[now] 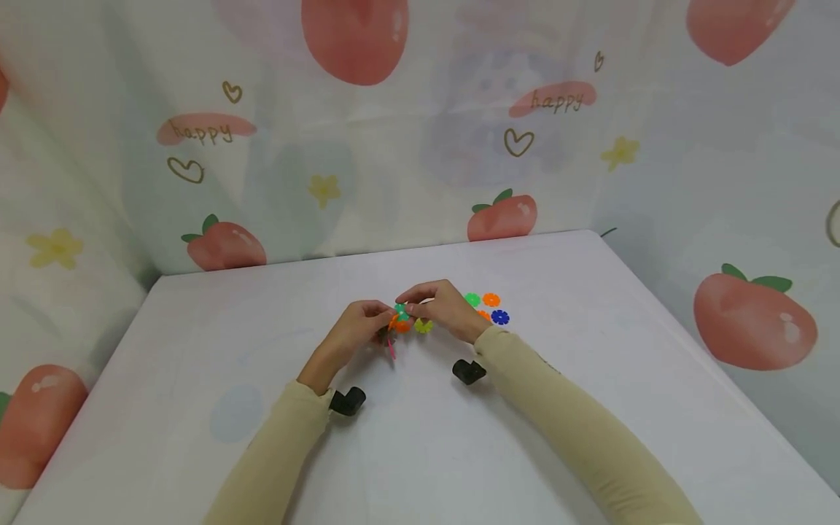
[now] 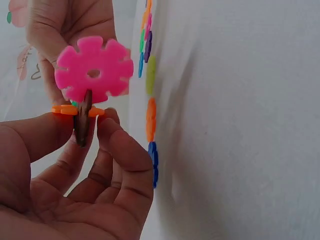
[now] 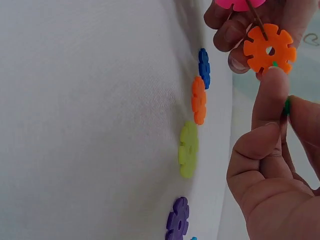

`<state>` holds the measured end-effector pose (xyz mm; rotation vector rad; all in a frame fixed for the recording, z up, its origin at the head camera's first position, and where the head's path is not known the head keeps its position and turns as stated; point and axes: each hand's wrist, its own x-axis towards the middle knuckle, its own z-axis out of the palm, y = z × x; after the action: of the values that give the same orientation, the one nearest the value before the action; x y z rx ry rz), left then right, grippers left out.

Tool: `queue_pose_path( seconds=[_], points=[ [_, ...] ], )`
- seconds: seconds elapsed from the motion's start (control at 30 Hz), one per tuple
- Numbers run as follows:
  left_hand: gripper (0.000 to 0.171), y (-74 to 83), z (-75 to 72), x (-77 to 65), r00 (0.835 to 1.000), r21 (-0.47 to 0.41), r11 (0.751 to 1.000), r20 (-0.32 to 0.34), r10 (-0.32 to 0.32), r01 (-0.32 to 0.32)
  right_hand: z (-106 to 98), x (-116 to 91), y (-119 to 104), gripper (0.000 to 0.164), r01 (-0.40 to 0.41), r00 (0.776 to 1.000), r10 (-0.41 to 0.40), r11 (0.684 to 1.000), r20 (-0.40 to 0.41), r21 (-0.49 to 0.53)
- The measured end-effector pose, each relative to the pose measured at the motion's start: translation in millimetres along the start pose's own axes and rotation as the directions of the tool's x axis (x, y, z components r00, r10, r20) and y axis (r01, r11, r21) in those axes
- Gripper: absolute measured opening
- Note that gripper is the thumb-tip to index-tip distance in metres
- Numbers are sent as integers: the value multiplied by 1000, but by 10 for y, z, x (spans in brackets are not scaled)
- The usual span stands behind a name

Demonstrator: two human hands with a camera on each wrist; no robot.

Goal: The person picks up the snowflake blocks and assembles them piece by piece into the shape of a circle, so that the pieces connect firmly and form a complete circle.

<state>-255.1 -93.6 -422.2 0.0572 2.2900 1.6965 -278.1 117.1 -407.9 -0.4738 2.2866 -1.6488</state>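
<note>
Above the table, my left hand (image 1: 357,327) pinches an orange notched plastic disc (image 2: 64,110) between thumb and fingers. A brown disc (image 2: 82,125) is slotted crosswise into the orange one, and a pink flower-shaped disc (image 2: 112,65) is joined to the brown one. My right hand (image 1: 446,308) pinches a green disc (image 1: 401,311) between thumb and index finger. In the right wrist view the green disc (image 3: 287,106) is mostly covered by the fingers. Its edge meets the orange disc's rim; whether it is slotted in, I cannot tell.
Loose notched discs lie on the white table (image 1: 394,452): yellow-green (image 3: 188,150), orange (image 3: 199,100), blue (image 3: 204,68) and purple (image 3: 177,220) ones near the hands. Beyond the right wrist are more, among them a bright green disc (image 1: 472,299). A patterned cloth (image 1: 407,160) hangs behind.
</note>
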Motion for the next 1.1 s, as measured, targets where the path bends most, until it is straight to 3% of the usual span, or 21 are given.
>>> queue_pose_path(
  seconds=[0.23,0.5,0.8,0.97,1.1],
  points=[
    [22,-19,-10,3,999,-14,999,-20,-33,33,-145,56,37,30,3,999,-6,998,-52,-60],
    [18,-71,-19,-12,997,-32,997,-21,-76,75,-444,101,131,26,-52,988,13,968,-156,-244],
    [19,-106,-30,-26,999,7,999,2,-42,42,-639,92,204,29,-120,988,65,889,-137,-443],
    [21,-122,-52,-29,1000,2,1000,27,-7,7,-647,138,204,33,-156,988,123,813,-96,-560],
    [21,-123,-53,-40,999,-27,1000,50,6,-5,-623,175,212,31,-151,989,114,754,-98,-639]
  ],
)
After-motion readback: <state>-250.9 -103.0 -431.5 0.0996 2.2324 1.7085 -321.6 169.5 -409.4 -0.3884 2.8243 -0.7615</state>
